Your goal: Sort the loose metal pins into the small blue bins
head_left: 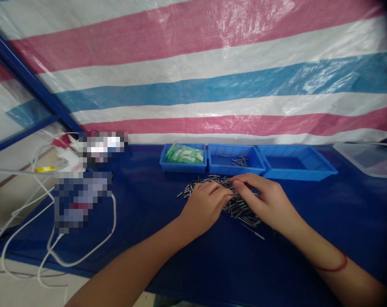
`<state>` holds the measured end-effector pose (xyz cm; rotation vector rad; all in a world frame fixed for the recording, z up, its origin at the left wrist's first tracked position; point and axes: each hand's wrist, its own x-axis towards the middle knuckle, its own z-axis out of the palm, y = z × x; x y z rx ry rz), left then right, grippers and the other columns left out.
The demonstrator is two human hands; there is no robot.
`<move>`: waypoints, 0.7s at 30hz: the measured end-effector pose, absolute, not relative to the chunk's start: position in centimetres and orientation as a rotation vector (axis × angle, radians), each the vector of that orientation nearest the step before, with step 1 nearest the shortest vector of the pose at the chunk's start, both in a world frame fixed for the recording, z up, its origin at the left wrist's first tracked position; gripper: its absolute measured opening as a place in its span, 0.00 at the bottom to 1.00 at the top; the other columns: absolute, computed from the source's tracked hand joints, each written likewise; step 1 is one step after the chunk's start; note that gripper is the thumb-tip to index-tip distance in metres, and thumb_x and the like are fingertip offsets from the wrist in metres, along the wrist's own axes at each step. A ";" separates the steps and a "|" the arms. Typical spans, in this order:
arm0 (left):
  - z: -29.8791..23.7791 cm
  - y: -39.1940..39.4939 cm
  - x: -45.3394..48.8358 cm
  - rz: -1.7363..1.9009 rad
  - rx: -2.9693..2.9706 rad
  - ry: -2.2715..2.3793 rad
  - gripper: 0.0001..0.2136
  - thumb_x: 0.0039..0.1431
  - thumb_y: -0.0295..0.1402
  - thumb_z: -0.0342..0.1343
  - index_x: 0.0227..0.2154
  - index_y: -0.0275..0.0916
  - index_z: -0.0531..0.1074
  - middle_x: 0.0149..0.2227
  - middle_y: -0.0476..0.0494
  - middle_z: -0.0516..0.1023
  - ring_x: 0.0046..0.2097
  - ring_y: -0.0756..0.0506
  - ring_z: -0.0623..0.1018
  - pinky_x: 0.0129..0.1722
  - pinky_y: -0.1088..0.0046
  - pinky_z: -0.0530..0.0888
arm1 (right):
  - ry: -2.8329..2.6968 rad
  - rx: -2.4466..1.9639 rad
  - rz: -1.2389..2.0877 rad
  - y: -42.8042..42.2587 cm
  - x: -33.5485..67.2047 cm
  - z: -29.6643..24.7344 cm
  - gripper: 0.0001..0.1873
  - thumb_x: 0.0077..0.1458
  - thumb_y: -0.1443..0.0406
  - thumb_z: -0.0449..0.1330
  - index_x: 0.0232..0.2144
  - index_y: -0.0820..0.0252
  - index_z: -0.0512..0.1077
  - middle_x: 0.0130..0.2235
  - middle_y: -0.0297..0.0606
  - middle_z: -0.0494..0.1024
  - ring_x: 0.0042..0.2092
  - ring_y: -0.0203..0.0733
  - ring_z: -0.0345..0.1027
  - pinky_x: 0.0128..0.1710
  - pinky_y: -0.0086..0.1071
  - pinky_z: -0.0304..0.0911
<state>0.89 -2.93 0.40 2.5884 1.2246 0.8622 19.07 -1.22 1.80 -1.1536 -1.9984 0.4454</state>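
Observation:
A loose pile of thin, dark and silvery metal rods [241,209] lies on the blue tabletop [193,268]. Over its left part is my left hand [204,202], fingers bent and tips pressed together. My right hand [266,198] reaches in from the right, its thumb and forefinger drawn together close to the left fingertips. Whatever is between the fingers of either hand is too small or hidden to make out. One rod [259,235] sticks out at the pile's near edge. Behind the hands, a blue bin [234,170] contains several similar rods.
Left of that bin stands a blue bin [183,169] with green-and-white packets [185,154]; another blue bin [302,174] adjoins on the right. A clear plastic lid or tray [369,160] lies far right. White cables [114,213] and blurred items crowd the left. Striped sheeting [212,94] hangs behind.

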 end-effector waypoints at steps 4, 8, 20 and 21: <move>0.5 -2.7 0.5 0.924 2.432 1.281 0.08 0.66 0.33 0.47 0.39 0.39 0.71 0.40 0.47 0.77 0.43 0.47 0.74 0.43 0.69 0.66 | -2.048 -1.146 0.565 -1.4 18.8 1.8 0.09 0.59 0.61 0.55 0.36 0.57 0.74 0.38 0.37 0.79 0.39 0.41 0.73 0.39 0.34 0.67; 0.2 -2.6 0.5 0.936 2.385 1.279 0.07 0.66 0.33 0.49 0.39 0.40 0.71 0.41 0.48 0.78 0.44 0.47 0.75 0.43 0.69 0.67 | -2.065 -1.131 0.614 -1.4 18.7 1.8 0.09 0.59 0.61 0.55 0.36 0.57 0.75 0.37 0.37 0.80 0.38 0.41 0.74 0.37 0.33 0.69; 0.3 -2.6 0.3 0.929 2.336 1.370 0.09 0.66 0.32 0.47 0.44 0.42 0.71 0.42 0.48 0.78 0.44 0.47 0.75 0.44 0.69 0.67 | -2.053 -1.167 0.596 -1.3 19.0 2.0 0.10 0.59 0.60 0.55 0.36 0.56 0.75 0.36 0.36 0.80 0.36 0.40 0.74 0.33 0.31 0.68; 0.4 -2.6 0.2 0.916 2.353 1.387 0.10 0.67 0.32 0.46 0.46 0.42 0.70 0.42 0.48 0.77 0.44 0.47 0.75 0.44 0.68 0.67 | -2.057 -1.178 0.584 -1.3 19.1 2.1 0.10 0.60 0.60 0.54 0.36 0.56 0.74 0.35 0.36 0.80 0.35 0.39 0.73 0.33 0.31 0.67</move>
